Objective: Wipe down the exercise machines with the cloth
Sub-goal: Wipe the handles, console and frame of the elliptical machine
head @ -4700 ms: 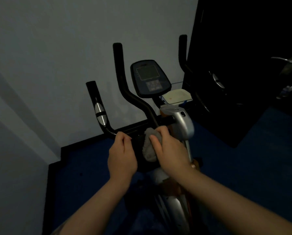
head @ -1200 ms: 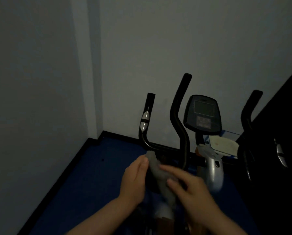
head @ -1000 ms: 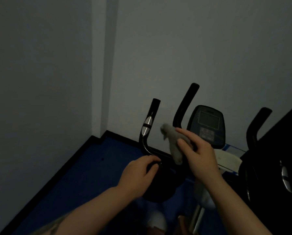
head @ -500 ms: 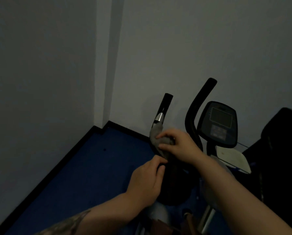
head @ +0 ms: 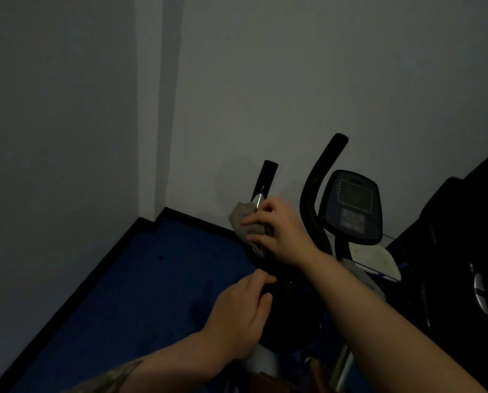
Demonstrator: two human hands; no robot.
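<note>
Against the corner of the grey walls stood the exercise bike (head: 308,279), and the right hand (head: 279,231) reached across to its left handlebar (head: 266,180). This hand held the grey cloth (head: 245,222) wrapped around the bar just below the silver sensor band (head: 257,199), with the fingers curled over the cloth and closed on it. I judge it was held so because a round bar is wiped best when the cloth goes around it and slides along. The right forearm came from the lower right and crossed in front of the console (head: 352,205), with the wrist a little bent. The left hand (head: 242,310) was lower, resting on the dark part of the bike under the bar, probably to keep the machine steady. Its fingers were bent at the edge, but whether they really gripped anything I cannot tell in the dim light. The blue floor (head: 140,293) lay below.
</note>
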